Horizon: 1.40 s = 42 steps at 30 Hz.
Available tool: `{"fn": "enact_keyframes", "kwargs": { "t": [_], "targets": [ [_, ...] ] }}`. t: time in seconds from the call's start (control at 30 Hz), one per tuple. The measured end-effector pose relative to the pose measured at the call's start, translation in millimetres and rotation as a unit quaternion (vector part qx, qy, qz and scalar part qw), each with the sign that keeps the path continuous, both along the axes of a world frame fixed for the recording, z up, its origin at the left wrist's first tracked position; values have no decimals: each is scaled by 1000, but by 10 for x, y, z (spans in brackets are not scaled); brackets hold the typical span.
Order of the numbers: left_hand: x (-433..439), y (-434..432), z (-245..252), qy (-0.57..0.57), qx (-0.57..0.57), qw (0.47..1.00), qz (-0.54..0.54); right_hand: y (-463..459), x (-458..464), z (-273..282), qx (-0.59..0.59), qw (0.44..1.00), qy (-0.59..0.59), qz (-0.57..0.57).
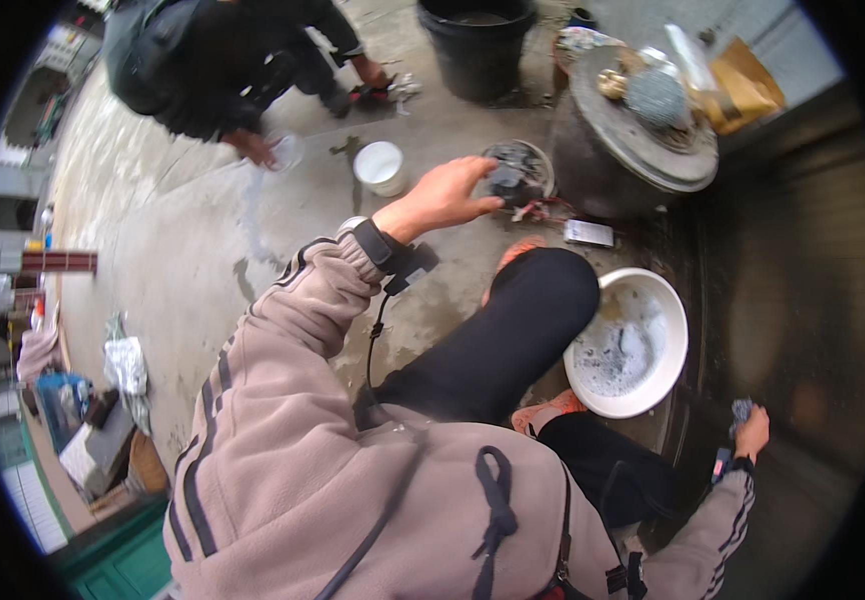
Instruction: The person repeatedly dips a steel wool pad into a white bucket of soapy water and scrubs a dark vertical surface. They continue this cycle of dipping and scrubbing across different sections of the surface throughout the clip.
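My left hand (pixel 444 199) is stretched out palm down, thumb and fingers spread, at the edge of a round container (pixel 547 166) of dark lumps. No grip on a lump shows. At the right, my right hand (pixel 753 433) grips a grey scouring pad (pixel 741 411) beside a dark, glossy upright panel (pixel 785 300). A white basin (pixel 678 341) with sudsy, dirty water stands between my knee and the panel. Reddish strips (pixel 541 208) and a small white box-like object (pixel 588 232) lie on the floor near the round container.
A white bucket (pixel 380 169) and a large black tub (pixel 477 52) stand ahead. A lidded drum (pixel 601 157) carries a round grey scrubber and a brown packet (pixel 744 86). Another person (pixel 230 67) bends over at the upper left, holding a clear container. Wet patches mark the concrete.
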State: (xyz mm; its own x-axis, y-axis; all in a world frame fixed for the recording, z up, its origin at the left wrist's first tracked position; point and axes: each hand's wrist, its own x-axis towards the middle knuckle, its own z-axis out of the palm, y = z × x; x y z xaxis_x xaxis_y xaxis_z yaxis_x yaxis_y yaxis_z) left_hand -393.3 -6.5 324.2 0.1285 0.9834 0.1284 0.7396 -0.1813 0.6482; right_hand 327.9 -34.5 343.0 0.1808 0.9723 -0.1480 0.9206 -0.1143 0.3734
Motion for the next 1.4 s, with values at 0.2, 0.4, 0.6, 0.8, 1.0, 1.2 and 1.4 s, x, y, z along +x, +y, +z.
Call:
{"fn": "enact_keyframes", "kwargs": {
  "t": [0.2, 0.4, 0.6, 0.8, 1.0, 1.2, 1.4],
  "targets": [
    [1730, 455, 1316, -97, 135, 964, -206, -191, 27, 78, 68, 997, 32, 2],
    [3072, 538, 1221, -104, 45, 908, -404, -79, 179, 167, 173, 982, -27, 72],
    [3119, 587, 425, -60, -83, 899, -426, 209, 523, 184, 201, 946, -161, 196],
    [3188, 747, 191, -56, -57, 908, -411, 360, 650, -691, 93, 965, -212, 124],
    [3229, 830, 282, -40, -63, 917, -391, 491, 608, -700, 45, 972, -187, 137],
    [3211, 809, 326, -21, -71, 924, -376, 386, 581, -139, -4, 979, -195, 54],
    [3197, 811, 318, -2, -71, 927, -369, 535, 460, -937, -146, 971, -186, -32]
  ]
}}
